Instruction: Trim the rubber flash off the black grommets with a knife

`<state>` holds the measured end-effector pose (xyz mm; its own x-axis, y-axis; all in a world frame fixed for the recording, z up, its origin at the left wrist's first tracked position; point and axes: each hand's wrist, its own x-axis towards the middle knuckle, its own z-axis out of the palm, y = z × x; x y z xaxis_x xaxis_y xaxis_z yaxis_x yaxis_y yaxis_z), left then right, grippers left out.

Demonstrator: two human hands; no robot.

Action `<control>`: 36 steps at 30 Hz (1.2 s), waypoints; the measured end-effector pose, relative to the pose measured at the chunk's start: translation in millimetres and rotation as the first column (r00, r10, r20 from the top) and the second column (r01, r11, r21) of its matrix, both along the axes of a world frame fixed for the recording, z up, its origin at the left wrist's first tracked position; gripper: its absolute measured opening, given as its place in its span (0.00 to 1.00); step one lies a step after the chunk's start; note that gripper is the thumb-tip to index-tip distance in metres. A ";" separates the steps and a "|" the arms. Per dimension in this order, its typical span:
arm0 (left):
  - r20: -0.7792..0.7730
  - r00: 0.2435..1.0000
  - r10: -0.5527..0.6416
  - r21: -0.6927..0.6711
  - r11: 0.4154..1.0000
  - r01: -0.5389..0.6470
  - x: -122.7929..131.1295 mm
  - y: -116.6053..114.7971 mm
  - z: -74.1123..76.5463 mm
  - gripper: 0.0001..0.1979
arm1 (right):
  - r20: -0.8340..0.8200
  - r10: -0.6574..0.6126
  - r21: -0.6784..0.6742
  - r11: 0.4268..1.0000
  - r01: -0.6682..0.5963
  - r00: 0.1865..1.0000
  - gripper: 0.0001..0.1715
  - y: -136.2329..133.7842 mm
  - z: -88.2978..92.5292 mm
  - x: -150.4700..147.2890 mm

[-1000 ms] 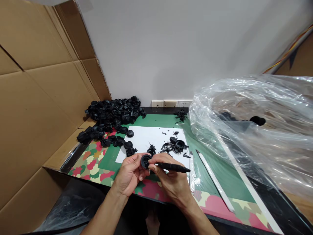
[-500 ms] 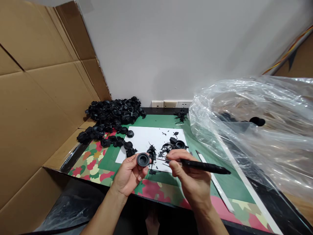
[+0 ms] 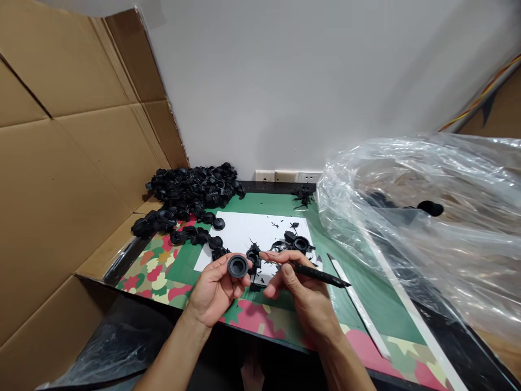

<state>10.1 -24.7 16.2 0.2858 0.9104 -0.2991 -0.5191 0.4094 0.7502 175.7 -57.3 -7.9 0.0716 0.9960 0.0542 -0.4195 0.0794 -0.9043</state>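
My left hand [image 3: 217,290] pinches a round black rubber cap [image 3: 237,266], its hollow, ringed side turned up toward me. Just to the right, my right hand [image 3: 307,296] is closed on a black pen-shaped tool [image 3: 319,273] that slants down to the right. Its forefinger reaches out toward the cap, and the tool's tip is hard to make out. Beneath both hands lies a white sheet [image 3: 240,228] strewn with black rubber scraps [image 3: 280,247]. Another black cap [image 3: 301,244] rests on the sheet beyond my right hand.
A large heap of black rubber parts [image 3: 191,187] fills the back left, beside a cardboard wall [image 3: 93,141]. To the right lie a white strip with a dark tip [image 3: 360,309] and a clear plastic bag [image 3: 407,228] with black pieces inside. More scraps [image 3: 303,196] sit near the wall.
My right hand has shifted left toward the cap, its forefinger now stretched out, and the tool has moved left with it. My left hand still holds the cap in nearly the same spot.
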 end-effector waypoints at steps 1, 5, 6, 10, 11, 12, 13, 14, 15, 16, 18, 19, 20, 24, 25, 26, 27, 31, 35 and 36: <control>0.002 1.000 -0.001 0.002 1.000 0.001 -0.1 0.1 0.1 0.08 | -0.038 0.026 -0.013 1.000 -0.027 0.999 0.16 -0.9 1.3 -1.4; 0.003 1.000 -0.005 0.005 1.000 0.005 -0.2 -0.2 -0.5 0.08 | -0.137 0.051 -0.029 0.998 -0.056 0.989 0.19 -4.5 4.6 -6.6; 0.003 1.000 -0.007 0.010 1.000 0.007 -0.2 -0.6 -0.7 0.08 | -0.142 0.049 -0.026 0.998 -0.054 0.989 0.20 -5.2 4.5 -7.3; 0.005 1.000 -0.011 0.035 0.999 0.011 -0.4 -2.4 -1.2 0.09 | -0.059 0.053 0.001 0.999 -0.053 0.997 0.20 -5.4 1.0 -6.2; 0.009 1.000 -0.012 0.041 0.999 0.011 -0.5 -3.0 -1.0 0.09 | -0.016 0.043 0.023 0.999 -0.043 0.999 0.21 -5.0 -0.2 -5.3; 0.012 1.000 -0.014 0.047 0.999 0.013 -0.6 -3.5 -0.7 0.09 | 0.029 0.023 0.052 0.998 -0.024 0.999 0.21 -4.5 -1.2 -4.4; 0.016 1.000 -0.016 0.050 0.999 0.015 -0.6 -4.0 -0.3 0.09 | 0.069 -0.007 0.086 0.996 0.001 0.998 0.21 -4.1 -1.9 -3.5; 0.019 1.000 -0.018 0.052 0.999 0.017 -0.7 -4.5 0.1 0.09 | 0.098 -0.044 0.120 0.992 0.033 0.994 0.21 -3.7 -2.2 -2.8; 0.021 1.000 -0.019 0.051 0.999 0.018 -0.7 -5.0 0.5 0.09 | 0.117 -0.085 0.152 0.986 0.067 0.989 0.20 -3.5 -2.1 -2.2; 0.022 1.000 -0.021 0.049 0.999 0.020 -0.8 -5.5 0.8 0.09 | 0.131 -0.122 0.180 0.979 0.097 0.984 0.20 -3.5 -1.6 -1.7; 0.021 1.000 -0.023 0.051 0.998 0.022 -1.0 -6.2 0.9 0.09 | 0.146 -0.170 0.231 0.964 0.134 0.975 0.19 -4.1 0.3 -0.8; 0.020 1.000 -0.023 0.054 0.998 0.022 -1.0 -6.5 0.8 0.09 | 0.147 -0.172 0.250 0.959 0.132 0.974 0.19 -4.8 1.5 -0.3; 0.019 1.000 -0.023 0.057 0.998 0.022 -1.0 -6.8 0.7 0.09 | 0.145 -0.163 0.262 0.958 0.121 0.976 0.19 -5.7 2.6 0.3; 0.025 0.999 -0.024 0.059 0.998 0.022 0.2 -8.5 1.4 0.08 | 0.133 -0.054 0.223 0.974 0.023 0.990 0.21 -10.4 5.4 3.0; 0.027 0.999 -0.022 0.058 0.998 0.020 0.7 -9.1 2.0 0.08 | 0.133 -0.035 0.207 0.978 0.007 0.991 0.22 -11.6 5.5 3.6; 0.027 0.999 -0.018 0.056 0.998 0.017 1.2 -9.7 2.6 0.08 | 0.134 -0.022 0.191 0.981 -0.004 0.991 0.22 -12.9 5.5 4.1; 0.024 1.000 -0.012 0.053 0.999 0.011 1.5 -10.2 3.2 0.09 | 0.139 -0.010 0.179 0.984 -0.015 0.990 0.21 -14.0 5.4 4.6; -0.018 0.999 0.049 0.034 0.998 -0.048 0.9 -11.6 3.2 0.10 | 0.181 0.029 0.143 0.988 -0.055 0.983 0.21 -17.5 4.3 5.1; -0.059 0.993 0.106 0.039 0.994 -0.104 -2.0 -12.1 1.1 0.11 | 0.160 0.044 0.118 0.991 -0.063 0.986 0.21 -18.6 2.5 3.7; -0.063 0.992 0.110 0.044 0.993 -0.107 -2.7 -12.3 0.8 0.11 | 0.153 0.045 0.111 0.992 -0.062 0.987 0.21 -18.6 1.9 3.0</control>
